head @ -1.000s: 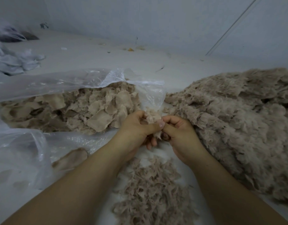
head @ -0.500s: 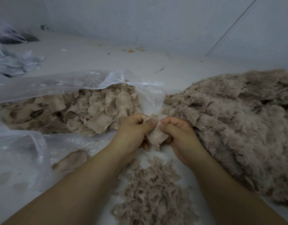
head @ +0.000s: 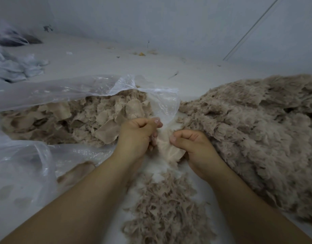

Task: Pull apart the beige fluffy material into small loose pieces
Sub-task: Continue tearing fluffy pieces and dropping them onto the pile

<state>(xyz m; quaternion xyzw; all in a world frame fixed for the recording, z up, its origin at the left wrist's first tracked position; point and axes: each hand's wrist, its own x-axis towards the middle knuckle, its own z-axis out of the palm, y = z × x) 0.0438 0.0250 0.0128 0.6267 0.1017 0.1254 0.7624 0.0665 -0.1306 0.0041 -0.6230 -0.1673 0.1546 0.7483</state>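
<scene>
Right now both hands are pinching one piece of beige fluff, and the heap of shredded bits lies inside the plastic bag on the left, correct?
Not quite. The head view shows both the left hand and right hand pinching the piece of fluff, but the shredded bits lie on the bare surface below the hands, outside the plastic bag.

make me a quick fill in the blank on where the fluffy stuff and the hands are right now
1. Both hands, the left hand and the right hand, pinch one beige ____ between them.
2. The flat beige scraps lie inside a clear plastic ____.
3. The big fluffy heap lies on the person's ____ side.
4. The small pile of shreds lies between the person's ____.

Missing words: piece; bag; right; forearms
</scene>
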